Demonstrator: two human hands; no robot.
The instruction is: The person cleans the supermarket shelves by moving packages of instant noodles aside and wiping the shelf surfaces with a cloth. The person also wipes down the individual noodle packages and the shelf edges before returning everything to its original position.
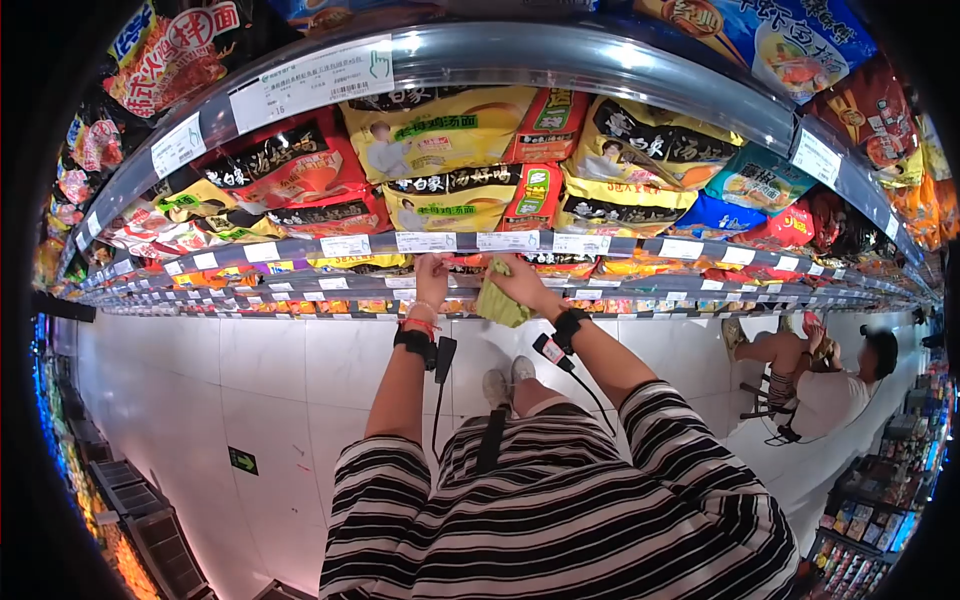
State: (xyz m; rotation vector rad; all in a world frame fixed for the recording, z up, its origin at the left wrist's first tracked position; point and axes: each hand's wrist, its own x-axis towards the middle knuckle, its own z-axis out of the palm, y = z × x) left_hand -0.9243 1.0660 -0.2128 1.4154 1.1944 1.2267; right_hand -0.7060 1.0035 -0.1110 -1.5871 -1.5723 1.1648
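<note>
Both my hands are at the front edge of a store shelf (pixel 625 247), below a row of white price labels. My right hand (pixel 520 283) is closed on a green cloth (pixel 503 296), which hangs down in front of the shelf. Just to its left, my left hand (pixel 431 280) is raised at the label strip with its fingers pressed together; whether anything is between them is too small to tell. Above my hands lie yellow noodle packs (pixel 450 207) and a red noodle pack (pixel 325 215).
A higher shelf edge (pixel 480 60) curves across the top. Lower shelves of packets run below my hands. On the right, a person (pixel 835 395) sits low beside the shelving. A green arrow sign (pixel 243 461) marks the white tiled floor (pixel 280 400). Crates (pixel 150 520) stand at lower left.
</note>
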